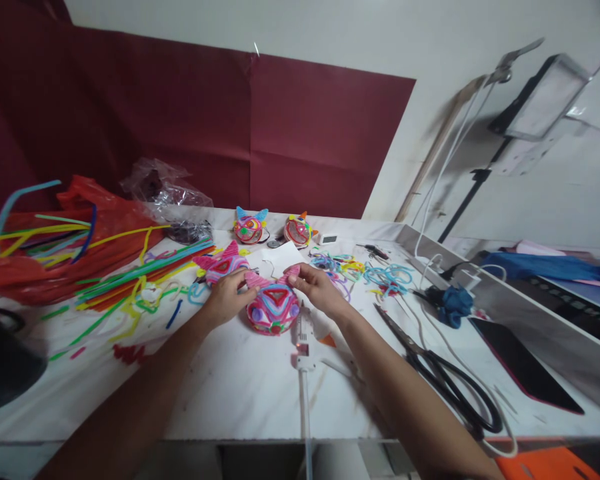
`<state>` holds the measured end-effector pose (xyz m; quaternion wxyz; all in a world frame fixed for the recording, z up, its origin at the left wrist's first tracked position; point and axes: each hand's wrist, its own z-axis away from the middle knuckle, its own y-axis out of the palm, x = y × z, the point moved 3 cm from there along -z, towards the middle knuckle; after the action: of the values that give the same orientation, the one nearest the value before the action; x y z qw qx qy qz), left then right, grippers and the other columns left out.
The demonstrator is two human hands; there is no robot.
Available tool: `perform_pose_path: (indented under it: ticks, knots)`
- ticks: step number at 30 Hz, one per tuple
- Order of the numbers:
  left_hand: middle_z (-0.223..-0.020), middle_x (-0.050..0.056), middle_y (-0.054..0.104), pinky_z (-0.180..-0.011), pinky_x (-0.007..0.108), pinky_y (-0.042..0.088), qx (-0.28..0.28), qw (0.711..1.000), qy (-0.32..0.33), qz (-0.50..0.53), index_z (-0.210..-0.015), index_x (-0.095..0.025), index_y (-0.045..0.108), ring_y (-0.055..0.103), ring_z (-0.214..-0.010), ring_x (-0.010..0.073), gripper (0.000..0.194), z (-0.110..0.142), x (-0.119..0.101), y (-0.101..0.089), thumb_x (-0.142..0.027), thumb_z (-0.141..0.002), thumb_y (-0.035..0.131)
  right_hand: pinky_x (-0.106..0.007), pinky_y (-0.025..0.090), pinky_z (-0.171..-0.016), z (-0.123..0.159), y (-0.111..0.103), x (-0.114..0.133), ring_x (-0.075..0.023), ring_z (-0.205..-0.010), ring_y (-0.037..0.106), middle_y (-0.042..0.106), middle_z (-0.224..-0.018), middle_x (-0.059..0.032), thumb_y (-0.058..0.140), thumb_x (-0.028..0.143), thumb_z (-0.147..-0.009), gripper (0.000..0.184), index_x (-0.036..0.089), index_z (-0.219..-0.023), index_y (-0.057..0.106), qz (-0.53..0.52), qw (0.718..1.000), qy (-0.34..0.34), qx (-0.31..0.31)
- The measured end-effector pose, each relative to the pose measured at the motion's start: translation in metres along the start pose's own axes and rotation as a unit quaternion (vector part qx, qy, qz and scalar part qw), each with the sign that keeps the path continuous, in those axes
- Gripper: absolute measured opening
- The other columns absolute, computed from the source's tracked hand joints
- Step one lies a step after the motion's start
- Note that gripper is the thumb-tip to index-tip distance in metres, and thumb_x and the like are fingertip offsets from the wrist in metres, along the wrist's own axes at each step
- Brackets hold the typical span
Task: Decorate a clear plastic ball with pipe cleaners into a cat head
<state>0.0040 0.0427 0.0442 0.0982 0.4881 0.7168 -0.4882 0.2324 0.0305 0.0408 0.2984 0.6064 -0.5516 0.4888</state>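
Observation:
In the head view, a round pink, red and blue animal head made of pipe cleaners (pixel 273 310) rests on the white table between my hands. My left hand (pixel 227 297) pinches its left pink ear. The fingers of my right hand (pixel 316 287) are closed on the right pink ear. Just beside it lies a white glue gun (pixel 305 333) with a small red light, its cord running off the near edge. Behind my left hand sits a second pink pipe-cleaner head (pixel 223 263), partly hidden.
Two finished-looking heads (pixel 249 227) stand at the back wall. Bundles of pipe cleaners (pixel 145 273) and a red bag (pixel 95 207) lie at left. Large black scissors (pixel 440 373), a dark phone (pixel 527 367) and tangled pipe-cleaner scraps (pixel 387 277) are at right.

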Motion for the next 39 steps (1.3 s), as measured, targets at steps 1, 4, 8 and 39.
perform_pose_path:
  ticks: [1, 4, 8, 39]
  knots:
    - [-0.079, 0.001, 0.070, -0.071, 0.031, 0.052, 0.001, 1.000, -0.002, -0.003, -0.078, -0.022, 0.062, 0.065, -0.077, 0.0210, 0.012, 0.000, 0.001, 0.000, -0.032, -0.084, 0.061, -0.034, 0.049, -0.078, 0.000, -0.001, 0.001, -0.0196, -0.081, 0.061, 0.068, -0.085, -0.0019, 0.077, 0.074, -0.078, 0.055, 0.021, -0.089, 0.067, 0.002, 1.000, -0.002, -0.004]
    - [-0.080, 0.002, 0.070, -0.071, 0.031, 0.052, 0.001, 1.000, -0.004, -0.008, -0.079, -0.022, 0.063, 0.066, -0.079, 0.0219, 0.012, 0.000, 0.002, 0.000, -0.033, -0.084, 0.061, -0.034, 0.049, -0.080, 0.000, -0.002, 0.003, -0.0197, -0.085, 0.062, 0.069, -0.088, -0.0022, 0.077, 0.073, -0.077, 0.055, 0.021, -0.095, 0.068, 0.008, 1.000, -0.005, -0.015]
    - [-0.080, 0.003, 0.070, -0.071, 0.032, 0.052, 0.003, 1.000, -0.001, -0.004, -0.079, -0.022, 0.063, 0.066, -0.080, 0.0223, 0.013, -0.001, 0.003, 0.000, -0.034, -0.084, 0.061, -0.034, 0.049, -0.081, 0.001, -0.005, 0.005, -0.0199, -0.086, 0.063, 0.069, -0.090, -0.0021, 0.077, 0.072, -0.077, 0.056, 0.022, -0.099, 0.067, 0.016, 0.999, -0.005, -0.027]
    - [-0.081, 0.003, 0.071, -0.073, 0.031, 0.053, -0.002, 1.000, 0.000, 0.004, -0.077, -0.021, 0.064, 0.066, -0.079, 0.0219, 0.014, -0.001, 0.002, 0.000, -0.033, -0.083, 0.061, -0.035, 0.048, -0.077, 0.003, -0.015, 0.016, -0.0229, -0.091, 0.065, 0.069, -0.088, -0.0030, 0.059, 0.082, -0.082, 0.063, 0.022, -0.100, 0.070, 0.048, 0.996, 0.028, -0.071]
